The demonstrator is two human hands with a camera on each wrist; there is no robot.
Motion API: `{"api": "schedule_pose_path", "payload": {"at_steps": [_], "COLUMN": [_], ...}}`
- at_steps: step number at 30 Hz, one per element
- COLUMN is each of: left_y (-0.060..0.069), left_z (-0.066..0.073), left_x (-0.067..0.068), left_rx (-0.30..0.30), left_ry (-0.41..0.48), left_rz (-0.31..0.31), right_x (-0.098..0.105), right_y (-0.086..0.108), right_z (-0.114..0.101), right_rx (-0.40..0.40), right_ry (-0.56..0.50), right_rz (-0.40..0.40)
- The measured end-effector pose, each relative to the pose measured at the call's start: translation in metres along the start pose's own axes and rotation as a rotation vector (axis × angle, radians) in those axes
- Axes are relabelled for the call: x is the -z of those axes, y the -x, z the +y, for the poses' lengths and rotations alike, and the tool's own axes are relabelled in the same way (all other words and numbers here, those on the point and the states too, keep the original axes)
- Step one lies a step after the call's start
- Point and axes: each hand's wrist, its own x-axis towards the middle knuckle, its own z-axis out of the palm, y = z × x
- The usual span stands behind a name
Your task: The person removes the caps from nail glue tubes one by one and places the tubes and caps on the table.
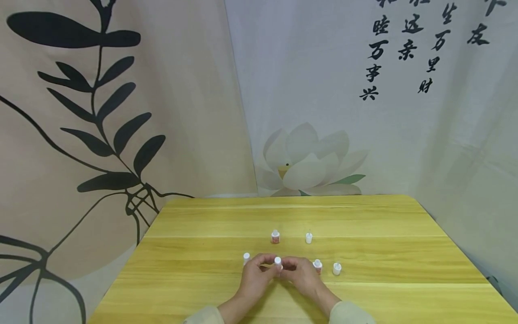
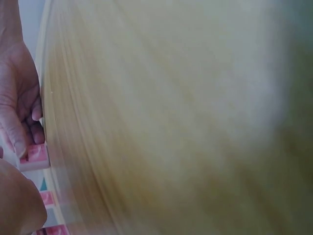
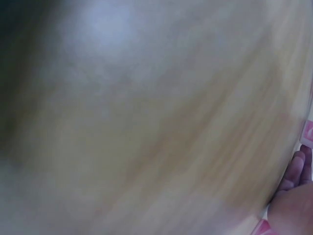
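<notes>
A small bottle with a white cap [image 1: 278, 261] is between the two hands, low in the middle of the head view. My left hand [image 1: 256, 279] pinches it from the left with thumb and forefinger; my right hand [image 1: 302, 275] pinches it from the right. Fingers hide most of its body. In the left wrist view the bottle's pink label [image 2: 36, 153] shows under the thumb of the right hand [image 2: 18, 88], with the left hand [image 2: 19, 200] below. The right wrist view shows a pink-labelled bottle [image 3: 308, 133] above the right hand's fingers [image 3: 295, 169].
Behind the hands stand a red-labelled bottle [image 1: 275, 237] and a small white piece [image 1: 309, 238]. Another white-capped bottle [image 1: 246, 257] is partly hidden beside my left hand. Right of my right hand are a red-labelled bottle [image 1: 317, 266] and a white piece [image 1: 337, 269], on the wooden table [image 1: 194, 252].
</notes>
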Motion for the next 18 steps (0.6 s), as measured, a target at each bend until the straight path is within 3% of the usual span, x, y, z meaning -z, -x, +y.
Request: {"api": "schedule_pose_path", "payload": {"at_steps": [7, 18], "left_y": [-0.0012, 0.0025], "left_z": [-0.0015, 0.0011], "left_x": [0.0003, 0.0001], "left_rx": [0.017, -0.024], "left_ry": [0.022, 0.022], "left_rz": [-0.008, -0.005], "right_x": [-0.0006, -0.0006], "right_y": [-0.0008, -0.0008], "right_z": [0.0014, 0.0003], "right_rx": [0.009, 0.001], "right_ry": [0.007, 0.03], "right_rz": [0.001, 0.007]}}
